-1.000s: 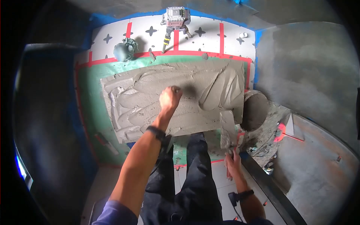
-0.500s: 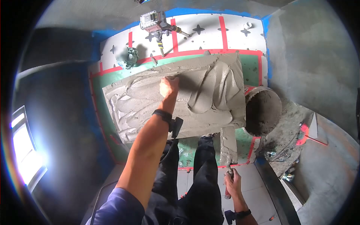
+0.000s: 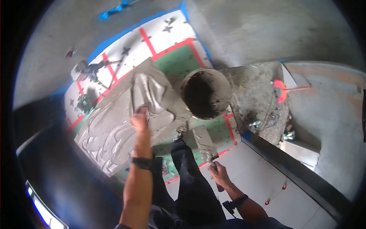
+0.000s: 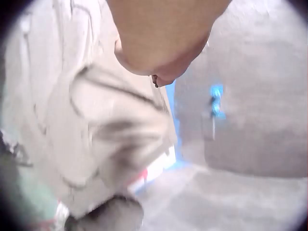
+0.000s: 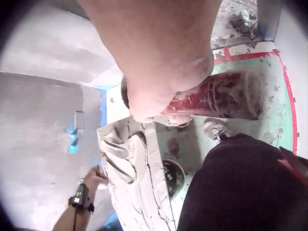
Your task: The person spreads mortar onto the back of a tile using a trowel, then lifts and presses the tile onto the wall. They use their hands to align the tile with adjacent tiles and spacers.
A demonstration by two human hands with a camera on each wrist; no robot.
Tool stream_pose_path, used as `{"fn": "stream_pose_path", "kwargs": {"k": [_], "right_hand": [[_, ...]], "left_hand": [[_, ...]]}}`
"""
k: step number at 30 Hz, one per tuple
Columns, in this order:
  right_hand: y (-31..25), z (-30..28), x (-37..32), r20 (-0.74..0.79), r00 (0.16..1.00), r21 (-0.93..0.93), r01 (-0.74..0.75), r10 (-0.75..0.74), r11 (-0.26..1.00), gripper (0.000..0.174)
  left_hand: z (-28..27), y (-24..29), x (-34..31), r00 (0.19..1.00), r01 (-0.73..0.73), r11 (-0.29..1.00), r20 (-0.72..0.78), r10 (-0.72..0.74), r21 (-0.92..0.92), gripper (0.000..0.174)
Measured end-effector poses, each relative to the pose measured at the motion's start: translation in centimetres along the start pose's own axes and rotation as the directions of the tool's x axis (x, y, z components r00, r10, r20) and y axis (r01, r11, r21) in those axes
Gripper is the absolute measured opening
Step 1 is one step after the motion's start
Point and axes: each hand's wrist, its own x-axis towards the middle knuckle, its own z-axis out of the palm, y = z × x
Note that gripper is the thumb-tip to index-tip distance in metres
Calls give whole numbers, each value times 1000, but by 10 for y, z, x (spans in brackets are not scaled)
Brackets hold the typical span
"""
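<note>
The person's right hand grips the trowel by its red handle, the fingers wrapped around it. From where I stand, the blade points to the far side, its face smeared grey, over the green floor on the near side of the bucket.

The left hand is out over the slab, which slants from the near left to the far middle under a thick coat of grey mortar, swirled and ridged by strokes. Those fingers look bent inward, but the hand is blurred and I can't tell whether they hold anything or touch the mortar.

The bucket stands just beyond the slab's right end, its mouth showing dark inside and its wall crusted. A mortar-spattered shoe is between the slab and the trowel. Red tape edges the green floor. On the far left, white tiles with dark cross marks carry a tripod with a boxy device on top, and a crumpled greenish bundle lies near it. Well off to the right is a bright red-orange object.
</note>
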Motion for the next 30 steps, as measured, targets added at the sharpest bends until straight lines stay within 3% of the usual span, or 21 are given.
{"fn": "stream_pose_path", "kwargs": {"k": [1,2,3,4,5,6,8,9,12,14,16,17,19,21,24,25,26,27,28,29,30], "right_hand": [[0,-2,-3,-1,1000,-44,-18,18,999,31],[9,1,-5,3,1000,-55,-26,26,998,30],[13,-2,-4,18,1000,-50,-10,11,999,31],[15,-4,-5,39,999,-45,3,-1,999,31],[15,-5,-6,17,998,-69,57,-56,996,33],[19,-8,-1,13,998,-68,62,-61,996,33],[23,-7,17,-29,967,-249,236,-251,939,38],[13,-9,32,32,986,-252,164,-161,954,42],[-56,-18,57,124,989,-181,101,-79,978,42],[-59,-3,67,159,979,-156,156,-131,975,40],[-58,6,69,181,967,-141,208,-181,968,39],[-58,11,68,218,950,-162,259,-222,952,38],[-40,20,70,181,906,-118,407,-383,906,38],[-40,12,55,213,947,-162,276,-239,947,39],[-14,4,39,151,975,-251,197,-162,948,38],[51,38,52,0,967,-73,252,-253,965,40],[-7,-9,32,153,983,-198,133,-103,971,43],[74,10,37,134,986,-186,124,-100,975,43],[128,63,68,27,955,580,225,-294,783,39],[77,27,51,140,987,-64,87,-78,994,25],[75,21,49,121,990,-53,79,-72,995,25]], "left_hand": [[57,-15,-30,974,-85,995,216,70,58,20],[103,11,-77,805,-308,951,536,253,13,33],[136,57,-127,508,-491,865,772,382,-105,49],[127,145,-176,244,-280,955,955,169,-98,65],[129,151,-191,77,-281,953,987,138,-111,71],[127,143,-194,75,-287,951,987,141,-114,71],[101,116,-170,463,-382,924,863,203,-12,56],[72,110,-151,605,-424,898,774,186,115,46],[-17,89,-116,885,-298,909,441,149,290,26],[-32,82,-125,884,-265,953,431,179,148,29],[-28,105,-151,820,294,912,565,-88,-285,25],[-24,98,-154,807,348,855,587,-66,-384,19],[-6,113,-163,800,352,820,600,-12,-452,22],[22,148,-182,807,366,770,590,16,-522,20],[89,188,-205,690,129,899,689,223,-420,15],[126,192,-216,606,105,873,727,323,-475,17],[170,192,-227,543,44,888,757,364,-458,15],[217,199,-246,487,27,926,814,317,-377,9],[267,200,-264,410,53,933,860,305,-356,19],[317,188,-274,429,-206,954,856,289,-219,34],[333,169,-279,409,-208,953,866,288,-219,34]]}}
